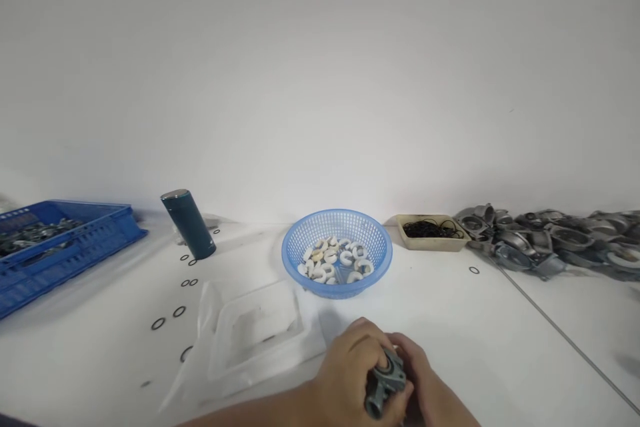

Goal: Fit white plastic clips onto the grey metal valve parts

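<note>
Both my hands are together at the lower middle of the head view, over the white table. Between them is a grey metal casting (389, 377) with a short pipe-like stub pointing down toward me. My left hand (350, 370) wraps round it from the left, with its fingers curled over the top. From the right, my right hand (423, 377) closes on the same casting, its fingers partly hidden behind it. Just beyond the hands stands a round blue plastic basket (337, 290) holding several white C-shaped pieces (329, 257).
A white tray in clear plastic (255, 367) lies left of the hands. Black rings (179, 311) are scattered further left, near a dark flask (193, 227) and a blue crate (100, 240). At right are a cream tray (435, 245) of black rings and piled grey castings (530, 240).
</note>
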A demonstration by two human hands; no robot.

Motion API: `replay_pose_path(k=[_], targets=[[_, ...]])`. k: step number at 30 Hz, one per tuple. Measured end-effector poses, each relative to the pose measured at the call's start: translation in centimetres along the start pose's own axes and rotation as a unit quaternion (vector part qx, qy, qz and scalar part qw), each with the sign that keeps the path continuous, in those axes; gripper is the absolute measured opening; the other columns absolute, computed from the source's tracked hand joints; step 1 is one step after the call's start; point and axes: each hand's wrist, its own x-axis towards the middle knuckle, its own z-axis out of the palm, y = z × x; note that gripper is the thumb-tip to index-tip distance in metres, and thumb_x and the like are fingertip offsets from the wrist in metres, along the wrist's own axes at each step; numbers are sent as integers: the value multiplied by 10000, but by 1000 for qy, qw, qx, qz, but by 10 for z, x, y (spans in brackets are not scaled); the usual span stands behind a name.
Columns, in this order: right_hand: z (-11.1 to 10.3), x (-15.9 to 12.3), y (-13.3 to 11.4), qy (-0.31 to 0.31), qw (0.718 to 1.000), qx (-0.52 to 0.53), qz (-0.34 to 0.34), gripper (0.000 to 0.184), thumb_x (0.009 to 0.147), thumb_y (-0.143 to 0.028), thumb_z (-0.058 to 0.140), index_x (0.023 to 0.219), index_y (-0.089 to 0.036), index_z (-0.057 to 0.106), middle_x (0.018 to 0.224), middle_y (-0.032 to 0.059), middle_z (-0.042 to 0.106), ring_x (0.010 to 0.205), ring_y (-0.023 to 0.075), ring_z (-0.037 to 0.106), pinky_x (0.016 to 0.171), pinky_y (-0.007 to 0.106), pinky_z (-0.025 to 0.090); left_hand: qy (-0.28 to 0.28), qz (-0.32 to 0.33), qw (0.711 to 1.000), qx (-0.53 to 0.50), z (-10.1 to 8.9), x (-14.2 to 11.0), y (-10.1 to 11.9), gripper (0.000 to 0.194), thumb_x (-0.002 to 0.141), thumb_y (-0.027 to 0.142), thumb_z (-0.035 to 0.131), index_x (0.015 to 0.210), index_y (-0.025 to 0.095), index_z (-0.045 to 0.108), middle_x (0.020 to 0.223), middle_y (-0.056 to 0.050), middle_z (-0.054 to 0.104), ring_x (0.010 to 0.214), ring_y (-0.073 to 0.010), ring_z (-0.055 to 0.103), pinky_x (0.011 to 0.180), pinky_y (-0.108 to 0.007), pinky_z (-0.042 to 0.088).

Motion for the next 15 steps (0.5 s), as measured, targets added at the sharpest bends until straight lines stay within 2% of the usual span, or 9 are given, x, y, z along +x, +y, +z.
replay_pose_path(k=[3,6,8,11,15], targets=[[3,15,-1,-14,999,15,30,769,1042,-504,672,1697,-250,358,1395,191,791,1021,335,854,955,435,675,24,-28,999,13,8,-5,-5,407,832,207,816,1041,296,479,982,-66,728,857,-296,696,704,-435,573],[-1,29,0,-36,998,-7,44,918,906,-529,842,1676,-315,390,1254,127,848,943,360,865,862,419,684,43,-108,993,19,10,-10,-7,534,736,143,822,1089,309,458,989,-45,705,790,-270,678,662,-413,542],[-8,39,-6,-65,997,4,40,1055,782,-517,950,1665,-310,412,1192,110,860,954,384,867,830,405,681,26,-148,989,12,7,-12,-8,603,728,122,841,1135,312,439,1031,-39,699,800,-255,695,669,-396,543],[-23,53,-28,-103,993,51,21,1155,711,-502,1012,1672,-286,409,1163,86,849,1007,366,850,854,382,669,14,-153,988,-5,1,-12,-11,607,812,133,860,1187,310,417,1109,-50,682,920,-267,729,774,-412,592],[-37,68,-57,-122,989,81,3,1155,735,-575,1001,1680,-256,419,1135,74,816,1028,348,811,920,415,660,14,-142,990,-19,1,-16,-25,610,957,266,885,1370,300,438,1181,-97,664,975,-292,728,815,-457,638]])
